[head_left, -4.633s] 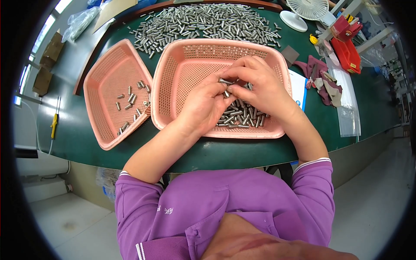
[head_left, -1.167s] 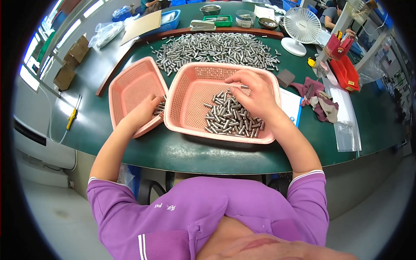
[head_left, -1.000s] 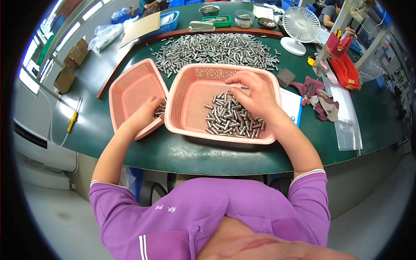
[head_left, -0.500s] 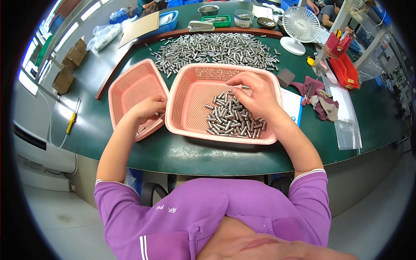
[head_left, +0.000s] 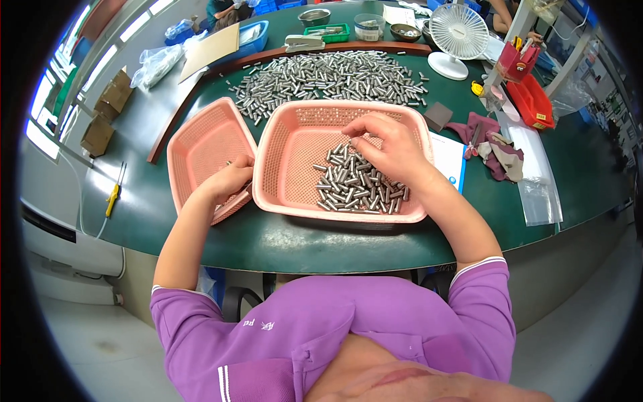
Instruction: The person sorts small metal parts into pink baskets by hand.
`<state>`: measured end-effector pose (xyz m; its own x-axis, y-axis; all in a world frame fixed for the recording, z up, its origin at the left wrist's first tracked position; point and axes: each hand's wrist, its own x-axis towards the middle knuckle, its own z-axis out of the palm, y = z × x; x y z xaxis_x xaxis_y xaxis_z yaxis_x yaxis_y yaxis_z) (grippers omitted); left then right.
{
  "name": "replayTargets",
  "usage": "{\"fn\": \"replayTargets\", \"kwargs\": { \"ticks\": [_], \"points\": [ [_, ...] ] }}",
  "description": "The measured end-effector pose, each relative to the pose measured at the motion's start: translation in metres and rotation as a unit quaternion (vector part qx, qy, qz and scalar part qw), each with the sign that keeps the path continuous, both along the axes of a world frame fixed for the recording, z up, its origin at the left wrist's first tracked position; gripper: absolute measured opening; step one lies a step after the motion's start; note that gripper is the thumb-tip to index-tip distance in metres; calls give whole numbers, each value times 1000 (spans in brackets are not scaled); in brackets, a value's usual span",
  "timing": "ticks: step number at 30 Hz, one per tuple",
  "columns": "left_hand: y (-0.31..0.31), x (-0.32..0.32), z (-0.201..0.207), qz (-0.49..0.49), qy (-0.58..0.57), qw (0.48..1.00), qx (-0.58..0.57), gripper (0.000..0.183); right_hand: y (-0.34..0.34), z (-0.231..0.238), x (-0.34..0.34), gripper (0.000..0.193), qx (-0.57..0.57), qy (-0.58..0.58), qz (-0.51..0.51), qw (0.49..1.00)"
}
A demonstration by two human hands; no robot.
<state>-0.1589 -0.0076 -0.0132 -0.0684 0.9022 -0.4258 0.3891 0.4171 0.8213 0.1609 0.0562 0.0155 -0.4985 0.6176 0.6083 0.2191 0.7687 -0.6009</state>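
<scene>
In front of me stands a large pink perforated plastic basket (head_left: 281, 211), with a smaller pink basket (head_left: 175, 151) to its left, tilted. A heap of short shiny metal pins (head_left: 358, 187) lies in the right half of the large basket. My right hand (head_left: 395, 151) hovers over that heap, its thumb and fingers curled close together; what they hold is hidden. Inside the smaller basket, near its right side, my left hand (head_left: 231, 179) is closed, and the end of a metal pin (head_left: 230, 163) shows at its fingertips.
Many loose metal pins (head_left: 328, 75) spread over the green table behind the baskets, bounded by a brown strip (head_left: 181, 120). A white fan (head_left: 459, 33), red bin (head_left: 531, 104), cloths (head_left: 492, 147) and plastic bags (head_left: 536, 181) sit right. A yellow-handled tool (head_left: 112, 197) lies left.
My left hand has turned slightly, and a pin end now shows at its fingertips. A pin seen at my right fingers before is no longer visible. The view has shifted slightly.
</scene>
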Motion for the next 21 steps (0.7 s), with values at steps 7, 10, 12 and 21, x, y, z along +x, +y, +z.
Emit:
{"fn": "replayTargets", "kwargs": {
  "ticks": [7,10,12,21],
  "points": [
    [-12,2,19,-25,-18,999,-39,18,0,-1,2,14,-3,-17,-1,1000],
    [-11,-11,8,-75,-27,997,-12,17,2,-2,2,14,-14,-23,5,1000],
    [-14,-10,14,-82,-50,995,-23,16,2,-3,2,13,-16,-19,5,1000],
    [-21,-1,20,-4,-132,991,-23,17,2,-3,2,12,-15,-15,14,1000]
  ]
}}
